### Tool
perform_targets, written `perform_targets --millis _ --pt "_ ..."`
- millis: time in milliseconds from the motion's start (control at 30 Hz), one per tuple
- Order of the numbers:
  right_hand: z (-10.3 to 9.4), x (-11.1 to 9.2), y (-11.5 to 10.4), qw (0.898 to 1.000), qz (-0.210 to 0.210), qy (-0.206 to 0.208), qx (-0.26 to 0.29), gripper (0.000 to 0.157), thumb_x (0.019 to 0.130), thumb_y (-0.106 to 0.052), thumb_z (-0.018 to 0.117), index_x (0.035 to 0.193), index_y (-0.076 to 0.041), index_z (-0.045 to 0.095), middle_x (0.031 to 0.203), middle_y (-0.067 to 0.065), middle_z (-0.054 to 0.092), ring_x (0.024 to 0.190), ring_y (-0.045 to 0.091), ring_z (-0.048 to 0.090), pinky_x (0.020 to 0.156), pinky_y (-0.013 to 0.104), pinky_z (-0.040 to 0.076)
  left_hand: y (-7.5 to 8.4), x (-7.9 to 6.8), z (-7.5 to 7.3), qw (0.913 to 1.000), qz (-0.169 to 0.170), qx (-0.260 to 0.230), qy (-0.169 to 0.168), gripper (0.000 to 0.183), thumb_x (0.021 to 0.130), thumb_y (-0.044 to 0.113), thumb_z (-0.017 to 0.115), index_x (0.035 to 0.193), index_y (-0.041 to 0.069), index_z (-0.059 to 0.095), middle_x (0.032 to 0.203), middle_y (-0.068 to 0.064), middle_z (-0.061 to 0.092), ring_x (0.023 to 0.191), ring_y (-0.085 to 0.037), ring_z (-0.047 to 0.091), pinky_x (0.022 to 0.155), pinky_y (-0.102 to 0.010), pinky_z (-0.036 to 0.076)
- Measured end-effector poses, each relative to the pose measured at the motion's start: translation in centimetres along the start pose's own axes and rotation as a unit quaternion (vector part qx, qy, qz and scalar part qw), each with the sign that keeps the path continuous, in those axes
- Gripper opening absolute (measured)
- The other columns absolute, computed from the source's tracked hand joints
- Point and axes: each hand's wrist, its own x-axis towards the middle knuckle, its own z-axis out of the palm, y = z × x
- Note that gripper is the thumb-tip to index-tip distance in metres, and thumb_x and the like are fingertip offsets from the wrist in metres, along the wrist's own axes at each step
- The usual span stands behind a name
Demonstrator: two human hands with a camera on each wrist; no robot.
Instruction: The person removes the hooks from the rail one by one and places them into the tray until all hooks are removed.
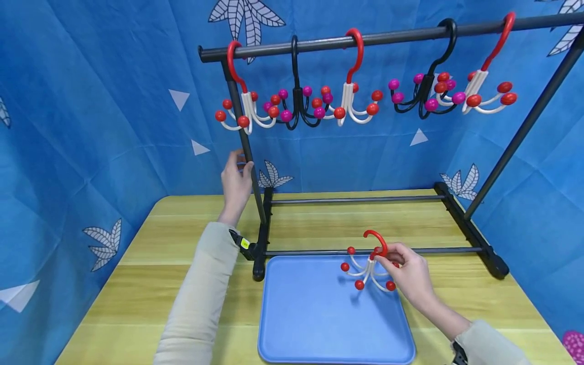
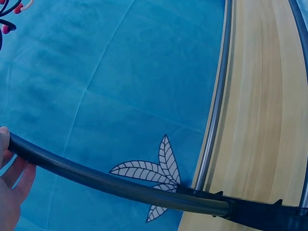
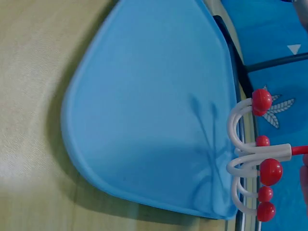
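Right hand: it comes in from the near right side, palm side partly hidden from the head view; the thumb and fingers of the right hand (image 1: 410, 274) pinch the small hanger at the base of its hook.
Hanger in hand: the hanger (image 1: 369, 264) is held in the air over the far right part of the tray, its shadow falling below; the hook stands upward.
Weight and stiffness: I judge it light and stiff, probably of plastic; the thin white arms may bend a little if they are pressed.
Surface: the red balls (image 3: 271, 172) look smooth and perhaps slippery, so they seem a poor place for the fingers.
Best hold: the straight stem just under the red hook (image 1: 384, 244), which leaves the curve free.
Left hand: the left hand (image 1: 236, 177) reaches forward and up, gripping the rack's left post (image 1: 258, 197) between thumb and fingers.
Tray: the blue tray (image 1: 310, 324) lies on the wooden table (image 1: 150, 284), near the rack's base.
Top bar: on the bar (image 1: 326, 44) hang three white hangers (image 1: 348, 99) with red hooks and two black hangers (image 1: 298, 101).
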Motion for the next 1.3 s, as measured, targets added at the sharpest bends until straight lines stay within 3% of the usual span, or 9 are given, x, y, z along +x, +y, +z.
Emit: perform_targets --millis 300,433,667,800,967,1300 --pt "0.9 -0.7 0.8 0.998 -0.046 -0.002 -0.040 0.024 0.065 -0.004 0.080 0.084 -0.009 0.065 0.081 0.002 0.066 0.071 0.017 0.066 0.062 0.029 0.054 0.1 0.1 0.1 1.0000 0.003 -0.002 -0.005 0.030 0.092 0.017 0.053 0.120 0.008 0.049 0.106 -0.012 0.058 0.097 -0.025 0.060 0.079 -0.038 0.051" --pt "0.9 -1.1 1.2 0.997 -0.061 -0.003 -0.049 0.025 0.065 -0.004 0.080 0.084 -0.009 0.065 0.081 0.001 0.064 0.071 0.020 0.065 0.060 0.036 0.054 0.2 0.1 0.2 1.0000 0.002 -0.005 -0.007 0.030 0.092 0.017 0.052 0.120 0.008 0.049 0.107 -0.012 0.058 0.097 -0.025 0.060 0.079 -0.038 0.051" --pt "0.8 -1.1 1.5 0.996 -0.062 -0.009 -0.061 0.025 0.066 -0.007 0.080 0.086 -0.009 0.064 0.083 0.002 0.064 0.071 0.021 0.064 0.059 0.035 0.054 0.3 0.1 0.3 0.9999 0.008 -0.008 -0.006 0.029 0.092 0.016 0.053 0.119 0.007 0.049 0.108 -0.013 0.058 0.097 -0.026 0.060 0.080 -0.037 0.051" --pt "0.5 -1.0 1.2 0.997 -0.043 -0.038 -0.056 0.025 0.070 -0.015 0.078 0.091 -0.010 0.064 0.085 -0.001 0.064 0.074 0.018 0.064 0.062 0.034 0.053 0.1 0.1 0.2 0.9999 0.000 -0.011 -0.009 0.029 0.092 0.017 0.053 0.120 0.008 0.049 0.107 -0.012 0.058 0.097 -0.026 0.060 0.080 -0.037 0.051" --pt "-0.7 0.2 0.8 0.996 -0.033 -0.071 -0.045 0.023 0.079 -0.024 0.072 0.097 -0.013 0.063 0.088 -0.003 0.064 0.078 0.013 0.062 0.066 0.033 0.054 -0.1 0.1 0.0 0.9999 -0.002 -0.014 -0.006 0.029 0.092 0.017 0.053 0.119 0.008 0.049 0.107 -0.012 0.058 0.098 -0.026 0.060 0.082 -0.036 0.050" --pt "-5.0 5.0 -0.3 0.986 -0.124 -0.026 -0.107 0.008 0.085 -0.017 0.063 0.091 -0.011 0.065 0.083 0.000 0.064 0.073 0.014 0.059 0.056 0.018 0.048 0.1 0.0 -0.1 0.9998 -0.009 -0.016 -0.008 0.029 0.092 0.016 0.053 0.120 0.008 0.049 0.106 -0.013 0.058 0.096 -0.026 0.060 0.082 -0.037 0.050"
